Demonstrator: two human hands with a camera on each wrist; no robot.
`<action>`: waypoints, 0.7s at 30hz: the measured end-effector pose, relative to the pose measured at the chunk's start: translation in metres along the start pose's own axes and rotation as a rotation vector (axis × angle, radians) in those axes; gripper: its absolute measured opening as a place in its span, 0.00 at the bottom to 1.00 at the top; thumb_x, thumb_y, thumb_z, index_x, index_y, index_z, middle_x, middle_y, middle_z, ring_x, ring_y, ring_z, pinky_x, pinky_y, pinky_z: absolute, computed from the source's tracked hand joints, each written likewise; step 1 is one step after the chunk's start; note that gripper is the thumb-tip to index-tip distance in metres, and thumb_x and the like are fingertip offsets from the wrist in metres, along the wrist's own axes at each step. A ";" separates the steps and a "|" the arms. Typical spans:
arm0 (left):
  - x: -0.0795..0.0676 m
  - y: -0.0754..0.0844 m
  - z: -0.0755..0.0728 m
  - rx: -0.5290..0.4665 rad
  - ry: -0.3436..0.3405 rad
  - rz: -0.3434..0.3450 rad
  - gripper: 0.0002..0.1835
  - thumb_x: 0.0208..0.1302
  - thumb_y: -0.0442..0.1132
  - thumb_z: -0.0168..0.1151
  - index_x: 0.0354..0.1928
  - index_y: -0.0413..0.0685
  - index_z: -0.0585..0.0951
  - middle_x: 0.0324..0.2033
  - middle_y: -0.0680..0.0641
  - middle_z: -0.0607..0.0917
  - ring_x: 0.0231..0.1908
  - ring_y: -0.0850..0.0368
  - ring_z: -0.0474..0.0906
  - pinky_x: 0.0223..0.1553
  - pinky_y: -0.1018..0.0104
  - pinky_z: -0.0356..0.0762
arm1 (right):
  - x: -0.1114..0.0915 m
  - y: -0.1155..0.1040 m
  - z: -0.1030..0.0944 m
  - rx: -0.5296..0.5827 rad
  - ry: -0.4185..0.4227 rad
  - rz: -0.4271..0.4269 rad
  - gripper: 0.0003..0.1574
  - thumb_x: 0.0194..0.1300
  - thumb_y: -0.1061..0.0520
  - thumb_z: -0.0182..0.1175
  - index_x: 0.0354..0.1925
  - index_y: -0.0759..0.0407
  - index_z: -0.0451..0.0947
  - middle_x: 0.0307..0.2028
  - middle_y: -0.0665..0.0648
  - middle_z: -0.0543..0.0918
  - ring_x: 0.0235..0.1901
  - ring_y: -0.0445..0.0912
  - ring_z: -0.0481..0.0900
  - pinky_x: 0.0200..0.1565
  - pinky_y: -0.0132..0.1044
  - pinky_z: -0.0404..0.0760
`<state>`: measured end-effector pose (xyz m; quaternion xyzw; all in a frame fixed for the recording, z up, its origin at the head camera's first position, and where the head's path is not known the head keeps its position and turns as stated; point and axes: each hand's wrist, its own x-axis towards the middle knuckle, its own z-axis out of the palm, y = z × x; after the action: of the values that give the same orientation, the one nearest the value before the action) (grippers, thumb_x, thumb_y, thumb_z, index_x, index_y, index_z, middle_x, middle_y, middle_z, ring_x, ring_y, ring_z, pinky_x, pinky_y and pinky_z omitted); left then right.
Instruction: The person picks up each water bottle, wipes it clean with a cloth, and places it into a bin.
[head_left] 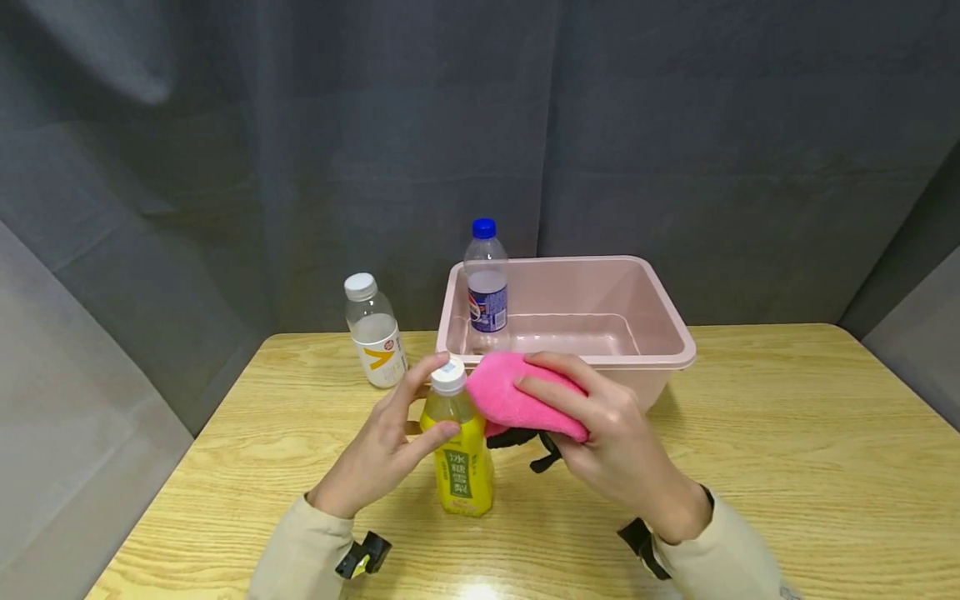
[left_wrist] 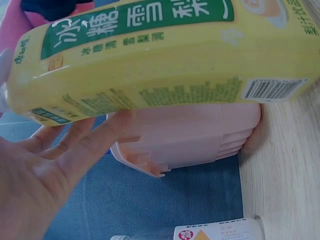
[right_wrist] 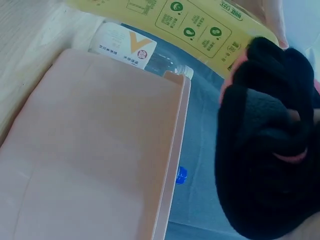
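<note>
A yellow drink bottle (head_left: 463, 467) with a white cap stands upright on the table. My left hand (head_left: 393, 437) is around its upper part, thumb across the front and other fingers at the cap and behind; in the left wrist view, fingers (left_wrist: 95, 142) reach its side. My right hand (head_left: 607, 425) grips a folded cloth (head_left: 517, 392), bright pink on top and black beneath. The cloth sits right at the bottle's shoulder, beside the cap. In the right wrist view the black side of the cloth (right_wrist: 260, 150) hides most of that hand.
Behind the hands stands a pale pink plastic bin (head_left: 678, 350). A clear bottle with a blue cap (head_left: 487, 279) is upright inside its left end. Left of the bin, a white-capped bottle (head_left: 377, 342) stands on the wooden table (head_left: 787, 450). A dark curtain (head_left: 675, 142) hangs behind.
</note>
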<state>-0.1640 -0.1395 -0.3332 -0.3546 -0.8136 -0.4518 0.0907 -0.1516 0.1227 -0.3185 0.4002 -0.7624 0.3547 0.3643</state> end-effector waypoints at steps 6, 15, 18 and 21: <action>0.000 0.000 0.000 -0.001 -0.002 0.006 0.35 0.73 0.40 0.61 0.75 0.54 0.55 0.64 0.34 0.72 0.57 0.38 0.77 0.44 0.57 0.86 | -0.003 0.001 0.001 -0.081 -0.068 -0.064 0.33 0.42 0.79 0.67 0.48 0.59 0.87 0.53 0.62 0.83 0.47 0.58 0.84 0.50 0.48 0.85; 0.000 0.000 0.000 0.004 -0.002 -0.005 0.36 0.73 0.39 0.61 0.76 0.55 0.55 0.65 0.35 0.70 0.57 0.38 0.76 0.45 0.52 0.86 | -0.008 0.001 0.004 -0.185 -0.296 -0.104 0.36 0.36 0.79 0.66 0.45 0.52 0.86 0.51 0.58 0.84 0.41 0.53 0.85 0.37 0.47 0.87; -0.001 -0.001 0.000 0.002 -0.002 -0.009 0.36 0.72 0.38 0.62 0.75 0.55 0.55 0.66 0.35 0.70 0.57 0.38 0.76 0.45 0.50 0.86 | -0.011 0.001 0.008 -0.227 -0.428 -0.105 0.34 0.35 0.76 0.68 0.42 0.51 0.85 0.47 0.55 0.84 0.39 0.50 0.83 0.33 0.43 0.85; -0.001 -0.001 0.001 0.005 0.001 -0.004 0.37 0.72 0.36 0.63 0.75 0.55 0.55 0.66 0.35 0.70 0.57 0.38 0.76 0.45 0.50 0.86 | -0.017 0.003 0.017 -0.253 -0.560 -0.087 0.31 0.34 0.75 0.69 0.38 0.49 0.84 0.43 0.51 0.83 0.37 0.47 0.81 0.31 0.39 0.81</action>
<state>-0.1641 -0.1397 -0.3345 -0.3524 -0.8155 -0.4500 0.0909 -0.1515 0.1158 -0.3414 0.4659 -0.8535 0.1171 0.2019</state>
